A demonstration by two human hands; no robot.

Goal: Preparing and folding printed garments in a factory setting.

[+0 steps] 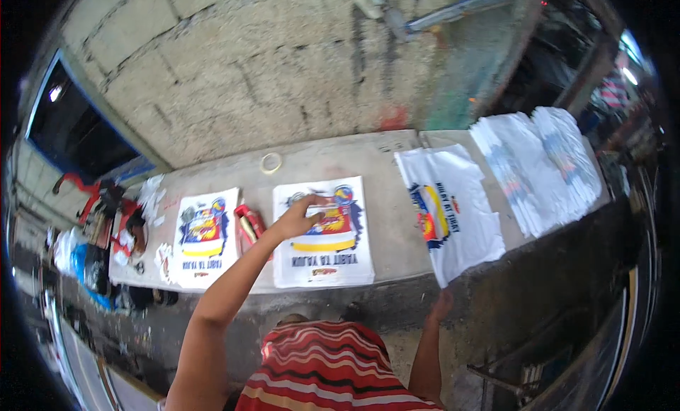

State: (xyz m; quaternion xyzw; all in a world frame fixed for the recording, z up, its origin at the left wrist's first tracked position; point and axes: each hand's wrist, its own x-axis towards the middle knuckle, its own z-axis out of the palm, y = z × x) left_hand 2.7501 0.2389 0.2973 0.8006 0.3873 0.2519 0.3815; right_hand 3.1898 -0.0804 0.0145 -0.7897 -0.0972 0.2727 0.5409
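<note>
Over the middle stack of white printed sheets my left hand is spread, thumb and index finger apart, touching the colourful print. Whether the sheets are paper or cloth is hard to tell. To the right, a white printed shirt lies slanted on the table, one corner drawn past the front edge. At that corner is my right hand, its fingers closed on the fabric, small and somewhat blurred. Another printed white stack lies on the left. Between the two stacks sits a red object, partly behind my left forearm.
The long grey table runs along a rough block wall. A pale tape roll lies toward the back. Folded white shirts are piled at the right end. Red equipment and bags crowd the left end.
</note>
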